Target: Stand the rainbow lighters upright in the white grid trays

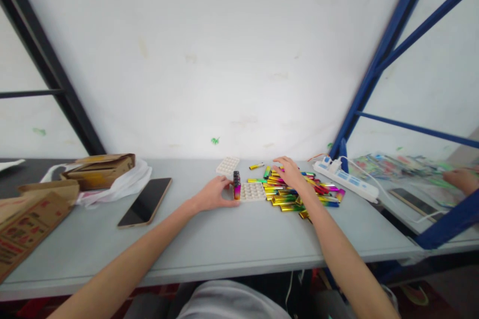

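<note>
"Looking from the head camera, where are the left hand's (215,194) fingers?"

"Thumb and fingers are spread apart, bracketing the upright row of lighters (237,187). Whether they squeeze, I cannot tell."

"What lies by them?"

"Just right of those fingertips is the white tray (253,192), its pockets showing; the row stands at its left end. Beyond the fingers, near the wall, is a second tray (227,165). Well left of them lies a phone (145,203)."

"And the right hand (289,170)?"

"Its fingers curl over the far left part of the pile of lighters (286,199). I cannot tell whether they pinch one. Right of them, past the pile, lies a power strip (346,179)."

"How would you handle this well?"

"I'd keep the left fingers light and low, since upright lighters probably tip easily. With the right, I'd take a single lighter by its middle, lifting clear of its neighbours; shiny sleeves may slide."
</note>
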